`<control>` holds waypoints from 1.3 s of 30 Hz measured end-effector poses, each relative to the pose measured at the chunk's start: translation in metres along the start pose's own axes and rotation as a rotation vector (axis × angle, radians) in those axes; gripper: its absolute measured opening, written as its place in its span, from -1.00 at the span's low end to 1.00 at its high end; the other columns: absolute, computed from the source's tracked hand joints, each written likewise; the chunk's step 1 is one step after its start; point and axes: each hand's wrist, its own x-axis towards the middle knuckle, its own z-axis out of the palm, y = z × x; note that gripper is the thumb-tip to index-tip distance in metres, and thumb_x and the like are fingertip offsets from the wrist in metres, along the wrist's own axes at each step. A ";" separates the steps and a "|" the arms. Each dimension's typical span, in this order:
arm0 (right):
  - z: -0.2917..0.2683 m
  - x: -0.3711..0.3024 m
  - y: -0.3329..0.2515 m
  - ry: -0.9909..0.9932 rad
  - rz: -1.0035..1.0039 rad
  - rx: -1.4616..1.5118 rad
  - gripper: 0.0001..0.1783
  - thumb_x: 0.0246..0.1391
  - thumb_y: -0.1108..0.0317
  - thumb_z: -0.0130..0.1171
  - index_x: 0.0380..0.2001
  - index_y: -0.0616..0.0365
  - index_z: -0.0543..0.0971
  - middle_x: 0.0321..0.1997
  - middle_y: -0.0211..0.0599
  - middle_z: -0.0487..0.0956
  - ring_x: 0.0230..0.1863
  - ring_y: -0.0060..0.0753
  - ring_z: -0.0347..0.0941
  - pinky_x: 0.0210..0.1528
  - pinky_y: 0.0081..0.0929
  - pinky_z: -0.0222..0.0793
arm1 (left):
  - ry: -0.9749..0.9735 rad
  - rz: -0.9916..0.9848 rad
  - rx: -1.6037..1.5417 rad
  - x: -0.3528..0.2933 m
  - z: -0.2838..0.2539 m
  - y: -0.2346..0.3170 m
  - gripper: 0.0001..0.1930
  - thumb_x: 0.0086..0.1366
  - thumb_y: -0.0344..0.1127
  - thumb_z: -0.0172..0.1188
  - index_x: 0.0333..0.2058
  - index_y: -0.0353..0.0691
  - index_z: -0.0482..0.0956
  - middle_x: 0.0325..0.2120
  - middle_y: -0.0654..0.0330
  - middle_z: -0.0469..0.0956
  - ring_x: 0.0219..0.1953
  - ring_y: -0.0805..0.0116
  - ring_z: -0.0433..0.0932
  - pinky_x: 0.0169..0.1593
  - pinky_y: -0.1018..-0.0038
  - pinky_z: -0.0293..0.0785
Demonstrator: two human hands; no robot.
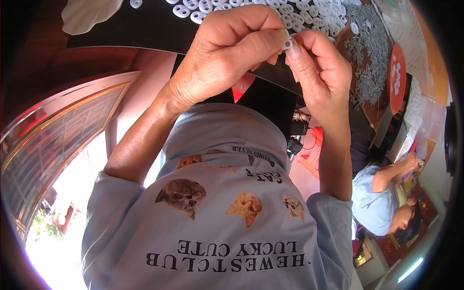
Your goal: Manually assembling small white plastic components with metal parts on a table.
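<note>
Near the top of the view, my left hand [224, 58] and my right hand [323, 70] meet fingertip to fingertip. Between them they pinch a small white two-holed plastic piece [288, 44], largely covered by the fingers. Its look matches the many loose white oval two-holed pieces [205, 6] strewn over the black tabletop [140, 31] just beyond my hands. My right thumb presses on the near side of the held piece. My left fingers are curled in, and whether anything else is tucked inside them cannot be seen.
A heap of small grey slender parts [369, 53] lies right of the white pieces. Beside it stands a red round dish [397, 79] with white pieces. A cream wavy-edged item [89, 13] sits far left. At right, another person [374, 198] works with their hands at a table.
</note>
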 end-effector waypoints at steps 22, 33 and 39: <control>0.004 0.000 0.004 0.078 -0.014 0.053 -0.87 0.25 0.41 0.16 -0.31 0.27 0.49 -0.54 -0.53 0.45 -0.50 -0.81 0.26 -0.47 -0.76 0.21 | 0.005 0.044 -0.008 0.001 0.000 -0.004 -0.83 0.38 -0.37 0.02 -0.32 -0.32 0.54 -0.53 0.24 0.51 -0.56 0.61 0.32 -0.46 0.66 0.24; 0.001 0.003 0.001 0.089 -0.002 0.046 -0.85 0.23 0.40 0.18 -0.32 0.28 0.51 -0.56 -0.57 0.44 -0.51 -0.85 0.23 -0.50 -0.77 0.16 | -0.001 0.015 -0.002 0.000 -0.001 0.001 -0.83 0.38 -0.34 0.02 -0.33 -0.29 0.54 -0.52 0.25 0.52 -0.54 0.60 0.34 -0.43 0.66 0.24; 0.002 0.006 -0.004 0.100 -0.018 0.040 -0.85 0.24 0.39 0.17 -0.32 0.27 0.50 -0.55 -0.57 0.44 -0.51 -0.84 0.24 -0.49 -0.77 0.17 | -0.023 -0.002 -0.008 0.000 0.001 0.005 -0.83 0.38 -0.33 0.02 -0.32 -0.29 0.53 -0.51 0.24 0.51 -0.53 0.60 0.32 -0.41 0.65 0.25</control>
